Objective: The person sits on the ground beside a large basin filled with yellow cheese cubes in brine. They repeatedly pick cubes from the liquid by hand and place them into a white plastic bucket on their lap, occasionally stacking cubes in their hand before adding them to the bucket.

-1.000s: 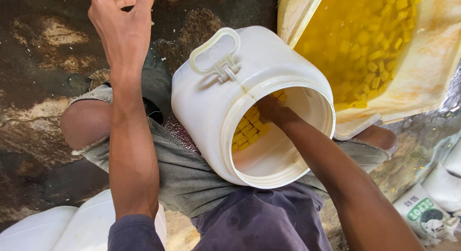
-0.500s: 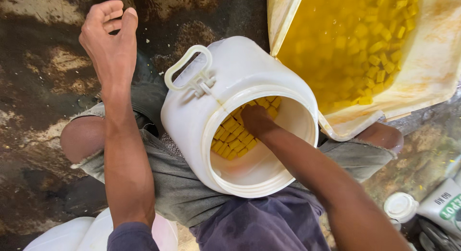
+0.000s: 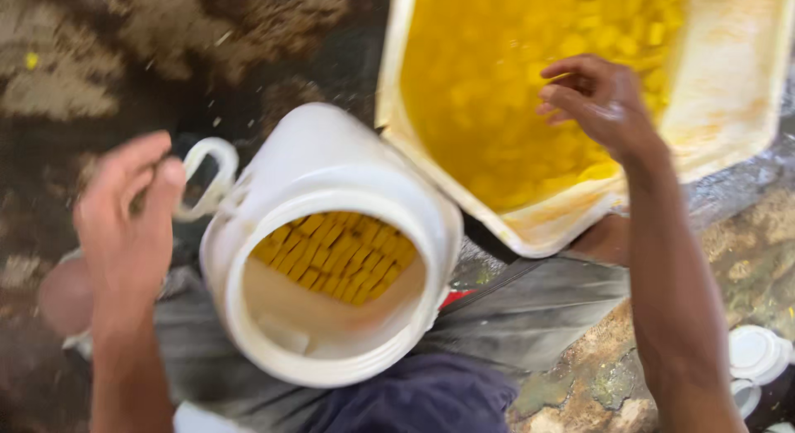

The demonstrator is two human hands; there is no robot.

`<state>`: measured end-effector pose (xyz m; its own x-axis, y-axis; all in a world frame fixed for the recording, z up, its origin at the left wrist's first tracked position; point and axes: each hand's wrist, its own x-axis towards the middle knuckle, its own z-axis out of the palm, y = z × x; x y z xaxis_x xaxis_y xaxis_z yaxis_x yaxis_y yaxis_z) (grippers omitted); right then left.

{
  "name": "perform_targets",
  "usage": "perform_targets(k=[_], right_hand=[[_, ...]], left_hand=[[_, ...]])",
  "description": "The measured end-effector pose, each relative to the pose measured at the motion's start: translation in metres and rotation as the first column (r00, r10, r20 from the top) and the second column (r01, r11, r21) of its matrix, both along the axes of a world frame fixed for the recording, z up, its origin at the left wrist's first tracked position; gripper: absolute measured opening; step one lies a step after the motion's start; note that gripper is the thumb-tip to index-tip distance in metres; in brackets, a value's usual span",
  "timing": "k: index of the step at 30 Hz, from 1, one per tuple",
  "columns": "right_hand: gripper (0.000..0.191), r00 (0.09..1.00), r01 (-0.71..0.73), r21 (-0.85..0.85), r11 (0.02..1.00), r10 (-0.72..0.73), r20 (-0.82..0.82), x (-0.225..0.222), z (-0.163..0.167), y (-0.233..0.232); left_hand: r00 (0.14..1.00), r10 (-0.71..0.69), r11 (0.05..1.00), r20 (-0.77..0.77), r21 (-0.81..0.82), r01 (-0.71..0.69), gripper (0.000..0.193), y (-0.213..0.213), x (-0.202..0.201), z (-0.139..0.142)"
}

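A: Where's the white jar?
B: Tilted on your lap, mouth facing you, yellow cubes stacked inside.
A: Hands?
B: Your left hand is loosely curled, empty, beside the jar's handle. Your right hand hovers, fingers curled, holding nothing, over the far-right tub of yellow pieces in liquid.

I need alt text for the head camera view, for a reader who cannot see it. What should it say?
A white plastic jar lies tilted toward the camera on the person's lap, with yellow cubes stacked in neat rows inside. The right hand hovers over a white tub of yellow pieces in liquid, while the left hand is beside the jar's handle.
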<state>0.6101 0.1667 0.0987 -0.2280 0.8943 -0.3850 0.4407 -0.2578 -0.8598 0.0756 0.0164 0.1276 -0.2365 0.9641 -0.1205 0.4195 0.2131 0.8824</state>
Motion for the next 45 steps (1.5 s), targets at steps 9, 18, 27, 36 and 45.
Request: perform_targets(k=[9, 18, 27, 36, 45], right_hand=[[0.025, 0.674, -0.201, -0.095, 0.975, 0.209, 0.709, 0.087, -0.238, -0.024], [0.036, 0.611, -0.139, -0.189, 0.972, 0.234, 0.756, 0.063, -0.250, -0.050], [0.037, 0.981, 0.139, -0.506, 0.851, -0.048, 0.189, 0.152, -0.180, 0.018], [0.039, 0.513, 0.524, 0.335, 0.783, -0.604, 0.610, 0.148, -0.243, 0.102], [0.044, -0.075, -0.434, 0.302, 0.849, -0.368, 0.927, 0.136, -0.317, 0.095]], left_hand=[[0.676, -0.301, 0.950, -0.672, -0.147, 0.276, 0.041, 0.021, 0.103, 0.023], [0.835, -0.350, 0.937, -0.425, -0.135, 0.323, 0.043, 0.168, 0.157, -0.029], [0.837, 0.062, 0.927, -0.544, -0.280, -0.251, 0.068, 0.275, 0.312, -0.139], [0.745, 0.161, 0.955, -0.648, -0.088, -0.283, 0.054, 0.274, 0.318, -0.141], [0.743, 0.103, 0.946, -0.662, -0.166, -0.278, 0.056, 0.276, 0.314, -0.149]])
